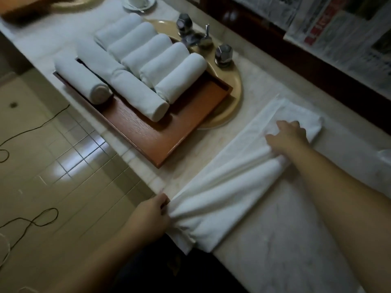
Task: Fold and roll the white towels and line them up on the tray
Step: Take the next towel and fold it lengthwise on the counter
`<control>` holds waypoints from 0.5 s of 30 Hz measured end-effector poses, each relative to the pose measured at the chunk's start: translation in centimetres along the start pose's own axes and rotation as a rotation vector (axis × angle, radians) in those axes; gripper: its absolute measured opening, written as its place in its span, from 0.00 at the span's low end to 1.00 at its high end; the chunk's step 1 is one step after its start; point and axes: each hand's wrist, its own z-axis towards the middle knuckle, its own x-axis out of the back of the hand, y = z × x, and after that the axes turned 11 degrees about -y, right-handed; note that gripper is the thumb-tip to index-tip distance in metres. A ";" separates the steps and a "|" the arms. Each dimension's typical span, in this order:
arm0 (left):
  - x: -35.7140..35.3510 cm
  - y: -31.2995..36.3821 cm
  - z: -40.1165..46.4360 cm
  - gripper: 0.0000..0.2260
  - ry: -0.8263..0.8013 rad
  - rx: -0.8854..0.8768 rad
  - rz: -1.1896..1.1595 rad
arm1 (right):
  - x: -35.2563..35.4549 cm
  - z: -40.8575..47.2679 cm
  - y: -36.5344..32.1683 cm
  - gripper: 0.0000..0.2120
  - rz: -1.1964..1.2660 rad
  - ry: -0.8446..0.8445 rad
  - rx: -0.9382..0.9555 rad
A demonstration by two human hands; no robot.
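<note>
Seven rolled towels [135,89] sit on the wooden tray [160,134] in the upper middle of the frame: five lie side by side, long axes running from lower left to upper right, and two longer rolls lie across them, pointing lower right. The tray's lower right half is bare wood, and its far corner overlaps the beige basin [230,96] below the taps [203,39]. One unrolled towel [228,187] stretches along the marble counter [296,240] at lower right, long axis from the counter's near edge up towards the dark wall. The left hand [150,216] pinches its bunched near end, which hangs slightly over the edge (over tiled floor). The right hand [287,136] presses flat, fingers spread, on the far folded end. Bare counter lies between towel and tray.
</note>
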 end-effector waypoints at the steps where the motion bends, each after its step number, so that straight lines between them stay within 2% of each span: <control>1: -0.3 0.5 0.0 0.05 0.033 -0.004 -0.007 | 0.4 0.2 0.1 0.31 0.011 0.011 -0.001; 4: -1.1 2.2 0.2 0.05 0.103 -0.020 -0.056 | 2.3 1.4 0.2 0.24 0.053 0.079 0.024; 6: -1.6 3.1 0.7 0.04 0.136 -0.030 -0.041 | 3.7 2.7 0.5 0.25 0.058 0.130 0.051; 10: -2.1 4.0 1.8 0.09 0.198 -0.047 0.007 | 5.8 5.6 0.9 0.28 0.023 0.076 0.054; 15: -2.0 4.4 2.6 0.11 0.234 -0.012 0.040 | 7.4 8.1 1.0 0.21 0.059 0.068 0.063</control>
